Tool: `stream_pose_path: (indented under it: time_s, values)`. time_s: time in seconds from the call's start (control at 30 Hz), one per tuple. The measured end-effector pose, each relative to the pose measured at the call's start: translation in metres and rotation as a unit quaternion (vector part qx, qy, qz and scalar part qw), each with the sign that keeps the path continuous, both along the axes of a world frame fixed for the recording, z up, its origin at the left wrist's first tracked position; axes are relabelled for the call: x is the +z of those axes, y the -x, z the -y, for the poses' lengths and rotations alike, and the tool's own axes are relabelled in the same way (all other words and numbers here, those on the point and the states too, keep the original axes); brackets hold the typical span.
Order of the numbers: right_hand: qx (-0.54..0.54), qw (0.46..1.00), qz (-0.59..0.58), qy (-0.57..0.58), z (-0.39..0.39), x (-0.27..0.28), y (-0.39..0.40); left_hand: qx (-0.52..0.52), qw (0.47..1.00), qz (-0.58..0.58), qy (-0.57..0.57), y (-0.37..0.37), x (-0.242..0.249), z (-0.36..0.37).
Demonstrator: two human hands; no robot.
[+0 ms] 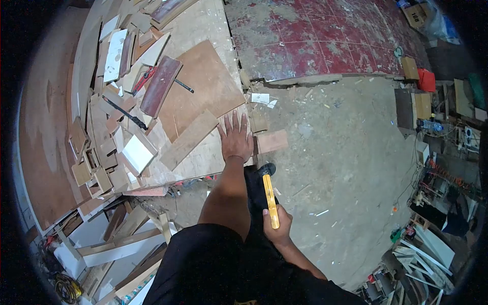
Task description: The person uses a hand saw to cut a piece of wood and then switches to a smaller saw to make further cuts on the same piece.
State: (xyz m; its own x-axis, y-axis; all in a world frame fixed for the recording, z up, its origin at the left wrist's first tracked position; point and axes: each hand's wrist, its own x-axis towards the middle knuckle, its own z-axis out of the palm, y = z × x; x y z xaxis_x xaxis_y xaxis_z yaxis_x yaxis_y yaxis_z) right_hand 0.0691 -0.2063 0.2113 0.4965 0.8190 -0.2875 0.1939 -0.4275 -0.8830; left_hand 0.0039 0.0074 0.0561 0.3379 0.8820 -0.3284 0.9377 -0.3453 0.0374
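Yellow-handled tool (271, 201): in the right hand, in front of the dark-clothed body, over the floor side of the desk edge; its dark head (268, 169) points away from the wearer.
Right hand (278, 225): fingers wrapped around the lower part of the yellow handle, thumb laid along it.
Left hand (235, 134): palm down near the desk's right edge, arm stretched forward, fingers spread a little; whether anything lies under the palm cannot be told.
Reddish board (272, 141): just right of the left hand, sticking out past the edge.
Wooden strip (190, 141): lying at a slant to the left of that hand, its upper end near the fingers.
Brown sheet (206, 76): flat, farther up, partly beneath the strip.
Dark red block (161, 86): left of the sheet, a black rod (184, 85) showing beside it.
Black bar (124, 112): slanted among offcuts, above a white-faced block (139, 154).
Desk (206, 23): pale, worn, littered on its left half.
Floor (330, 162): grey, strewn with small chips; red tiling (335, 48) beyond.
Scrap wood (122, 246): heaped at lower left.
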Motion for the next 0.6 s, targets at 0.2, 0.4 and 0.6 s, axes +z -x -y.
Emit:
stream_pose_path:
  time_s: [0.2, 0.4, 0.6]
  values:
    - [0.016, 1.0, 0.018, -0.01, 0.014, -0.015, 0.008, -0.008, 1.0, -0.02, 0.014, 0.0, 0.004, -0.001]
    - [0.016, 1.0, 0.01, 0.001, 0.021, -0.014, 0.011, -0.008, 1.0, -0.015, 0.022, 0.001, 0.001, -0.002]
    - [0.034, 0.999, 0.005, 0.041, 0.034, -0.003, 0.007, -0.005, 1.0, -0.016, 0.022, -0.001, 0.004, -0.003]
